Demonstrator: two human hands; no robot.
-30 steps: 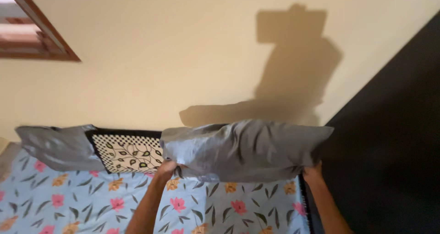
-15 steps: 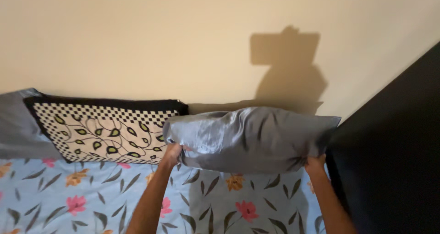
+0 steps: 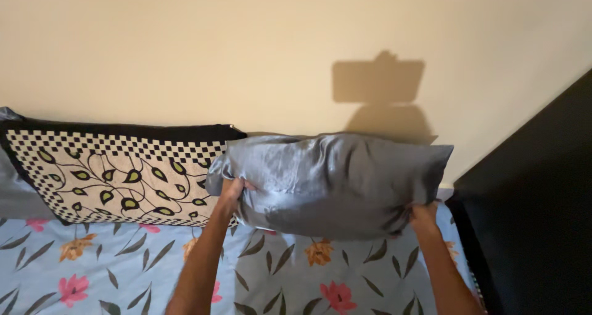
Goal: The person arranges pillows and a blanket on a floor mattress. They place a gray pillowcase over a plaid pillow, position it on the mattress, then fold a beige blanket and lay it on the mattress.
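A shiny grey pillow (image 3: 333, 179) is held up against the cream wall, just above the bed. My left hand (image 3: 232, 191) grips its lower left corner and my right hand (image 3: 424, 215) grips its lower right corner. To the left, a black-and-white checked pillow with a green leaf pattern (image 3: 117, 173) leans against the wall, its right end touching the grey pillow.
The bed carries a light blue sheet with pink and orange flowers (image 3: 111, 265). Another grey pillow (image 3: 13, 185) shows at the far left edge. A dark panel (image 3: 542, 204) rises at the right. My shadow falls on the cream wall (image 3: 246, 56).
The view has dropped and moved closer. The grey pillow has come nearer the wall and beside the checked pillow, both hands still gripping its corners.
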